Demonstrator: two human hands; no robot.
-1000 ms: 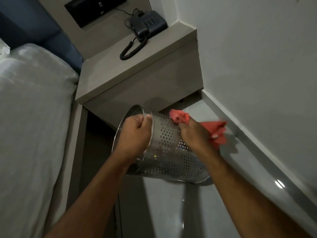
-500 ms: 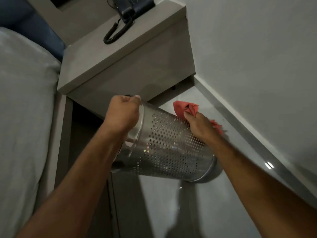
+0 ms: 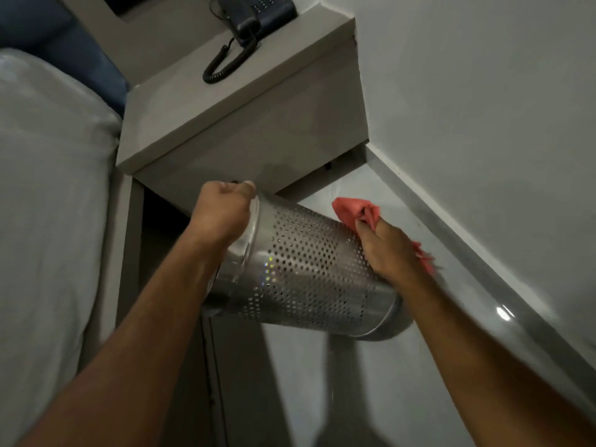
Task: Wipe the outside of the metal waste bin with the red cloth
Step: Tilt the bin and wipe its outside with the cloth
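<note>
A perforated metal waste bin [image 3: 306, 272] is held tilted in the air, its open mouth to the left and its base low on the right. My left hand [image 3: 222, 211] grips the bin's rim at the upper left. Against the bin's far right side my right hand [image 3: 387, 250] presses the bunched red cloth [image 3: 354, 211]. Part of the cloth sticks out above my fingers and a bit shows behind my wrist.
A grey bedside unit [image 3: 245, 124] with a dark corded phone [image 3: 251, 17] stands just beyond the bin. A bed with white linen [image 3: 48, 204] fills the left. A wall [image 3: 483, 108] and its skirting run along the right, with glossy floor [image 3: 322, 382] below.
The bin has tilted further over, its mouth turning left. My right hand with the cloth has slid along the bin's side toward its base.
</note>
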